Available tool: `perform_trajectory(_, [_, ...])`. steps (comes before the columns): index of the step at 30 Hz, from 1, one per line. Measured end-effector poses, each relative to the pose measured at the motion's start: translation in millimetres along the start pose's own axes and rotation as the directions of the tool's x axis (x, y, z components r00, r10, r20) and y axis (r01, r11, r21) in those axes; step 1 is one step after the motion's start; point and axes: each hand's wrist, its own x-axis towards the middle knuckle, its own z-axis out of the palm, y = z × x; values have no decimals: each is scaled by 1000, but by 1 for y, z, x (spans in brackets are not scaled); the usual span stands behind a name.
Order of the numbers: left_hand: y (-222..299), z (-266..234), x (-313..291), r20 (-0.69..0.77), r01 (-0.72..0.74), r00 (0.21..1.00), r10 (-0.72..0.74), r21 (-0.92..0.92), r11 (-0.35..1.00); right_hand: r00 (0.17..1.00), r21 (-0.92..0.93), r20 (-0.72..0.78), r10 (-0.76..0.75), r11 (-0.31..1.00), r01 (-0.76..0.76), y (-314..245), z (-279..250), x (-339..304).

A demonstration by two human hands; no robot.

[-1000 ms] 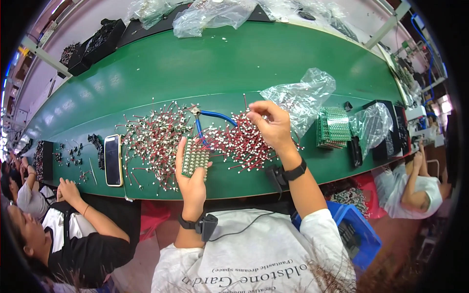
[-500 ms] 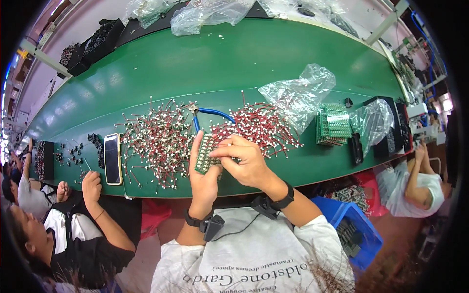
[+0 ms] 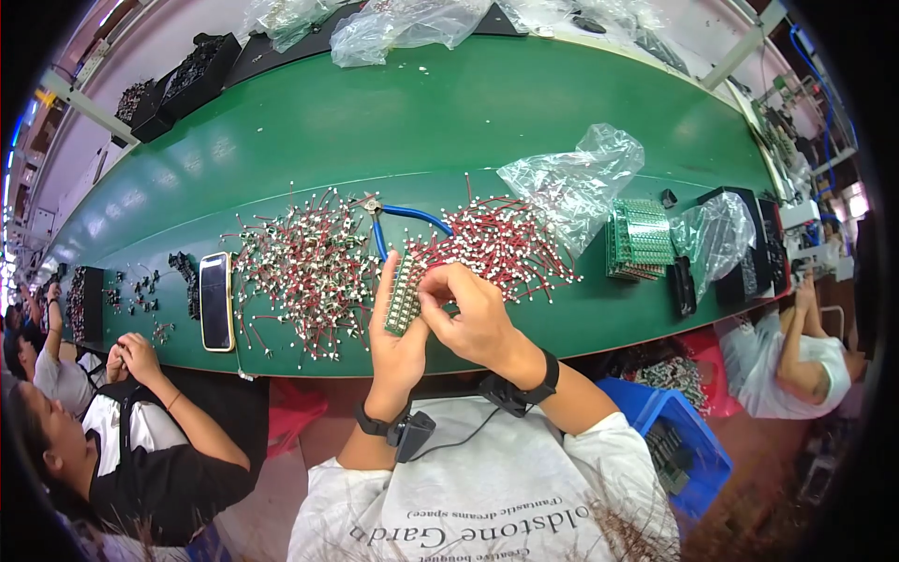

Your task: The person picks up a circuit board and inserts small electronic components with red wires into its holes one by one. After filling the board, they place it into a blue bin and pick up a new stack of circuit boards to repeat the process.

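My left hand (image 3: pixel 395 354) grips a narrow green circuit board panel (image 3: pixel 404 298) with rows of small pale parts on it, its fingers behind and along the left edge. At the panel's right edge my right hand (image 3: pixel 476 320) is closed in a pinch. What sits between those fingertips is too small and hidden to name. Blue-handled cutting pliers (image 3: pixel 412 215) lie open just beyond the panel. Red-wired connectors with white ends form a left pile (image 3: pixel 304 272) and a right pile (image 3: pixel 510 245) on either side of my hands.
A phone (image 3: pixel 217 302) lies left of the piles on the green table (image 3: pixel 375 112). To the right are a clear plastic bag (image 3: pixel 581 178), a stack of green boards (image 3: pixel 640 239) and black trays (image 3: pixel 749 244). A blue bin (image 3: pixel 698 464) stands below. A co-worker (image 3: pixel 140 450) sits close at left.
My right hand's fingers have drawn back slightly to the panel's right edge and curled tighter. The panel has turned a little. The left co-worker's hands have come together.
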Motion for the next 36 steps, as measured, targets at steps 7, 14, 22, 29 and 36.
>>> perform_trajectory(7, [-3, -5, -2, 27, 68, 997, -69, 40, 997, 996, -61, -29, -90, 994, 88, 3, 0, -1])
perform_trajectory(14, [-5, -7, -1, 37, 62, 997, -65, 81, 995, 995, -79, -57, -88, 993, 83, 3, 2, -2])
perform_trajectory(22, [-3, -5, -3, 40, 8, 999, -17, 222, 975, 967, -295, 9, -255, 923, 246, 0, -2, 1])
perform_trajectory(29, [-4, -12, -8, 61, 30, 997, -56, 363, 931, 958, -394, 42, -284, 876, 277, 0, 1, 0])
perform_trajectory(36, [1, -8, -8, 39, -11, 999, -6, 407, 913, 973, -397, 64, -222, 889, 229, 5, 4, -2])
